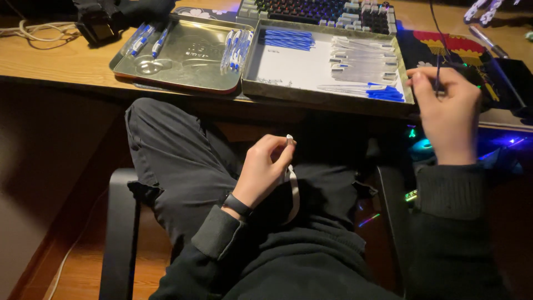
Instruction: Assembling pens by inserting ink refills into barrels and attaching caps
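In the head view, the person sat at a wooden desk (55, 64) with a leg crossed over the lap. The left hand (265, 169) hung above the lap, below the desk's front edge, its fingertips pinched closed on the top of a clear pen barrel (293, 191) that ran down past the palm. The right hand (448, 114) was raised over the desk's front edge towards the right, thumb and fingers closed on a thin dark pen refill (437, 72) held nearly upright.

Two shallow trays lay side by side along the front edge of the desk. The metal lid tray (183, 78) on the left carried assembled blue-and-white pens (234, 50) against its right wall and a few more near its back left corner. The box tray (327, 94) just beside it held a bundle of blue refills (287, 39) in its back left corner, clear barrels (361, 58) across its right half, and blue pen caps (386, 93) near its front right corner. A keyboard (322, 11) sat behind the trays at the desk's back edge.
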